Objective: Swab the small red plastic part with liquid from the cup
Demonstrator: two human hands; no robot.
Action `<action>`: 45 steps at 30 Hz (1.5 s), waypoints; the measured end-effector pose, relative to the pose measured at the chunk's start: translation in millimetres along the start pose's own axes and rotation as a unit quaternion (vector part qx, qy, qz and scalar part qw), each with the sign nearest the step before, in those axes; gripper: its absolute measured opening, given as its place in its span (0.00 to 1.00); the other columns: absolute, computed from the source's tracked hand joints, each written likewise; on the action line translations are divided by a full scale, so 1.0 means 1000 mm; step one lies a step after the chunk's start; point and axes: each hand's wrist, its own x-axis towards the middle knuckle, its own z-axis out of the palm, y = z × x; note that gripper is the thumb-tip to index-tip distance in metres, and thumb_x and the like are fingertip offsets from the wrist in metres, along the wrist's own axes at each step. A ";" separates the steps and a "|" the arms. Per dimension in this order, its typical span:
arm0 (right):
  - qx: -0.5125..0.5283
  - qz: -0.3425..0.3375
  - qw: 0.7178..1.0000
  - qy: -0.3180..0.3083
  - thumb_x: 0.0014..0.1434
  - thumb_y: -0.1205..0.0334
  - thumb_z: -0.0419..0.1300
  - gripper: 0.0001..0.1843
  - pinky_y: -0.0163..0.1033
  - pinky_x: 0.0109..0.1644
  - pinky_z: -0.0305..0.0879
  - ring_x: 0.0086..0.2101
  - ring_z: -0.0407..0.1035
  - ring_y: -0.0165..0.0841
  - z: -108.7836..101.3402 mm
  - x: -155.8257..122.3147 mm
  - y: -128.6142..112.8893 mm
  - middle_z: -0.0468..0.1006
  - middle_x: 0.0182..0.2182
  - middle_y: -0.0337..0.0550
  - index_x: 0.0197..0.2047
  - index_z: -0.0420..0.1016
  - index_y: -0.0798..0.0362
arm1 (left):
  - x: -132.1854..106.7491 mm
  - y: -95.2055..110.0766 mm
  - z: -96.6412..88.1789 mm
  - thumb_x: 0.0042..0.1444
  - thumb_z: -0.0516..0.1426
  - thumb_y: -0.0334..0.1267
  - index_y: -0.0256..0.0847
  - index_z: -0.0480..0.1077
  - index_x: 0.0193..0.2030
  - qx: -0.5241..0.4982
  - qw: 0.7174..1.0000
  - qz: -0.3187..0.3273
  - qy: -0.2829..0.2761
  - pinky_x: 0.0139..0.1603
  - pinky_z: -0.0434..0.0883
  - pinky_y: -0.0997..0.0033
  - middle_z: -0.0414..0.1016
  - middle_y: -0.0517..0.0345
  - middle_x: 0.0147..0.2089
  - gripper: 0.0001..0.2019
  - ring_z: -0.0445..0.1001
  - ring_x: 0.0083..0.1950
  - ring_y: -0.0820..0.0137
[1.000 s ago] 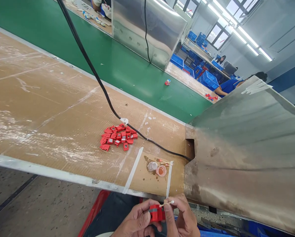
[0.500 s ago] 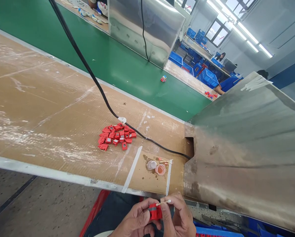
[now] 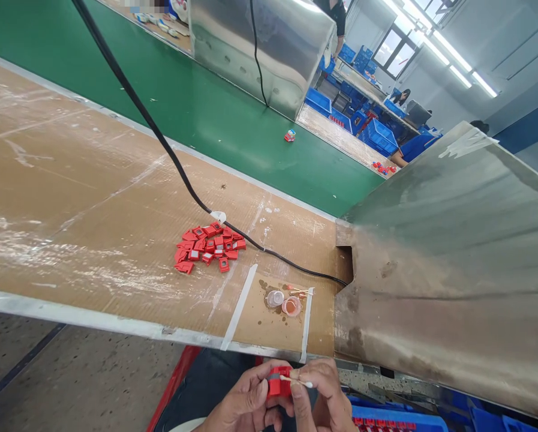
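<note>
Left hand: your left hand was clenched around a small red part, thumb on its near face, at the bottom edge of the view, just below the near rim of the surface.
Right hand: your right hand pinched a cotton swab between thumb and forefinger, its tip lying across the top of the red part.
Red part: it sat between your two hands, off the surface, with a grey strip showing on its left side.
Pile: a heap of red parts lay on the brown surface, well apart from your hands, just near of the black cable.
Cups: two small cups, one clear and one with orange liquid, stood touching between two white tape strips, near your hands.
Metal cover: a steel cover filled the right side.
Belt: a green belt ran beyond the surface, carrying one small red piece.
Far right: blue bins stood there, with another person beside them.
</note>
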 end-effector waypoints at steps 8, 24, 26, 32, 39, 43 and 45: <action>-0.008 0.006 0.999 0.038 0.72 0.66 0.60 0.08 0.39 0.32 0.69 0.28 0.71 0.35 0.008 -0.014 -0.011 0.80 0.25 0.39 0.39 0.77 0.50 | -0.006 -0.003 -0.005 0.53 0.73 0.43 0.39 0.84 0.51 -0.065 0.998 0.001 0.013 0.36 0.76 0.73 0.88 0.50 0.42 0.20 0.83 0.39 0.67; -0.048 -0.002 0.999 0.024 0.69 0.71 0.61 0.07 0.41 0.33 0.72 0.29 0.73 0.36 -0.004 -0.030 -0.002 0.83 0.28 0.40 0.42 0.78 0.50 | -0.004 0.002 0.004 0.54 0.72 0.47 0.42 0.85 0.50 -0.009 0.999 0.004 0.032 0.35 0.74 0.76 0.87 0.45 0.47 0.19 0.82 0.41 0.67; -0.050 0.000 0.998 0.033 0.69 0.71 0.61 0.07 0.40 0.34 0.71 0.29 0.73 0.35 -0.004 -0.031 -0.001 0.82 0.26 0.40 0.41 0.77 0.50 | -0.003 -0.001 0.000 0.55 0.72 0.47 0.42 0.84 0.51 -0.008 1.000 0.014 0.027 0.35 0.74 0.76 0.87 0.45 0.48 0.19 0.83 0.41 0.67; -0.061 0.020 0.998 0.019 0.67 0.72 0.62 0.08 0.42 0.34 0.73 0.30 0.75 0.37 -0.001 -0.028 -0.009 0.84 0.29 0.41 0.41 0.78 0.48 | -0.004 0.004 0.006 0.52 0.72 0.49 0.45 0.85 0.49 0.010 0.998 0.003 0.059 0.37 0.73 0.74 0.87 0.46 0.47 0.20 0.81 0.42 0.65; -0.077 0.020 0.997 -0.011 0.68 0.71 0.61 0.08 0.43 0.35 0.74 0.31 0.76 0.37 -0.003 -0.028 -0.012 0.84 0.30 0.41 0.41 0.77 0.47 | -0.007 0.008 0.008 0.53 0.72 0.49 0.44 0.85 0.50 0.019 0.998 -0.002 0.065 0.38 0.74 0.73 0.87 0.46 0.48 0.20 0.80 0.41 0.64; -0.074 0.020 0.997 -0.013 0.69 0.72 0.61 0.08 0.43 0.36 0.73 0.31 0.75 0.37 -0.002 -0.030 -0.011 0.84 0.30 0.41 0.41 0.77 0.48 | -0.008 0.007 0.007 0.51 0.73 0.49 0.45 0.85 0.50 0.021 0.998 0.000 0.063 0.39 0.74 0.72 0.87 0.47 0.47 0.20 0.82 0.43 0.63; -0.072 0.016 0.997 -0.017 0.69 0.72 0.61 0.08 0.42 0.36 0.73 0.31 0.75 0.37 -0.002 -0.030 -0.011 0.84 0.30 0.41 0.41 0.77 0.48 | -0.008 0.008 0.009 0.49 0.74 0.49 0.47 0.85 0.49 0.022 0.997 0.000 0.070 0.40 0.75 0.72 0.88 0.51 0.43 0.20 0.82 0.42 0.65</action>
